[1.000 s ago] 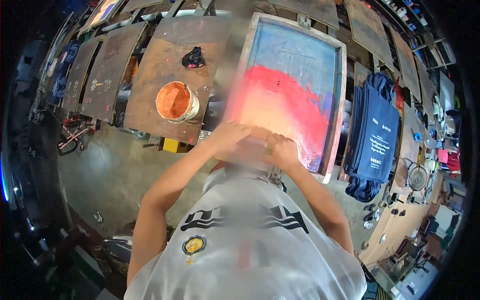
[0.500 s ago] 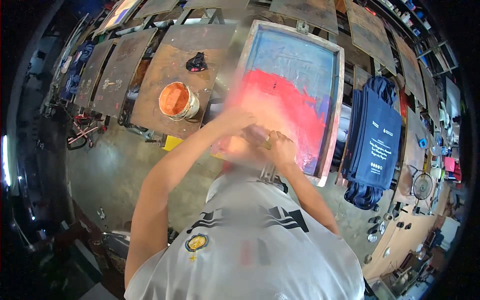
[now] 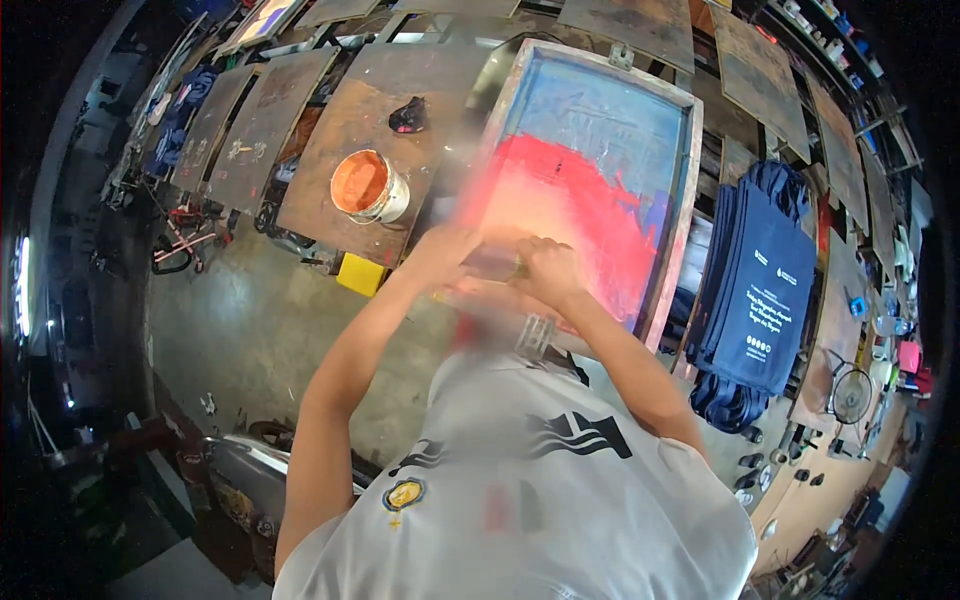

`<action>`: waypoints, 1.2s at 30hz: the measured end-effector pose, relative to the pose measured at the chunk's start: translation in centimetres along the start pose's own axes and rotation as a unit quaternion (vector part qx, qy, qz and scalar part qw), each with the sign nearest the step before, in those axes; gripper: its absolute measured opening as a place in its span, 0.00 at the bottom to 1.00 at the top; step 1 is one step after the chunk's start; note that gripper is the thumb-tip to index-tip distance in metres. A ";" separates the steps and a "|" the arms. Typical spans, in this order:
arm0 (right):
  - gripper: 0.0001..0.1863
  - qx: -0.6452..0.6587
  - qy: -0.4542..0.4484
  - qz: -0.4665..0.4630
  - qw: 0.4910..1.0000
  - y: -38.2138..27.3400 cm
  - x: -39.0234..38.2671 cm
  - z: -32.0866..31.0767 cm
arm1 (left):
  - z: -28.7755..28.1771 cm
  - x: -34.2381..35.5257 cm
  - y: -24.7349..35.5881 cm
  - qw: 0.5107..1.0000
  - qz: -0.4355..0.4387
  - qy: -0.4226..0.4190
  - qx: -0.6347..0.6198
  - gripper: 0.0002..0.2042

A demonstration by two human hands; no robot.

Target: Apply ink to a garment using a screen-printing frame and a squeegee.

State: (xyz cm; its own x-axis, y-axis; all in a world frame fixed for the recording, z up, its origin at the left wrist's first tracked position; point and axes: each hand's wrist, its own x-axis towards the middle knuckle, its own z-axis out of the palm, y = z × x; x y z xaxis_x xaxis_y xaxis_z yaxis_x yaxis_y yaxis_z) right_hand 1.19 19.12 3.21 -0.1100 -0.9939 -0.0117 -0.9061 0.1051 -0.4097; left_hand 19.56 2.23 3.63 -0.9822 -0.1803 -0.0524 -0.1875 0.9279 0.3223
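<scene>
A wooden-framed printing screen (image 3: 625,215) with blue mesh lies in front of me, its near half covered in red and pale orange ink (image 3: 585,215). Across its near end I hold a squeegee (image 3: 495,263), partly blurred and mostly covered by my fingers. My left hand (image 3: 443,257) is closed round its left end. My right hand (image 3: 550,268) grips the right end, knuckles up. The blade's contact with the mesh is hidden. A metal hinge clamp (image 3: 535,337) sits at the frame's near edge, just below my hands.
Left of the screen, a stained board (image 3: 345,105) carries a white bucket of orange ink (image 3: 370,188) and a black crumpled cloth (image 3: 407,116). A stack of navy tote bags (image 3: 755,280) lies to the right. Below the board is a yellow block (image 3: 360,274).
The squeegee has swung from slanted to nearly level across the screen. My right hand has moved away from me, while my left has come slightly nearer and left. The whole view has shifted a little.
</scene>
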 end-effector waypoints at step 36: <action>0.25 -0.042 0.180 0.374 0.909 -8.5 -1.7 3.3 | -1.7 10.7 -4.6 0.927 0.348 -0.093 -0.101 0.20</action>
State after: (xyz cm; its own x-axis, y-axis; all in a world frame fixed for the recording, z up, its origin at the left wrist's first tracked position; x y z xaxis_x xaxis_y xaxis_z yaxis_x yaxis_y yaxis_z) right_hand 10.43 19.79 3.65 -0.8203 -0.5700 0.0474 -0.5500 0.7633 -0.3388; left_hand 9.96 -4.49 3.23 -0.8525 0.5167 0.0790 0.4803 0.7146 0.5086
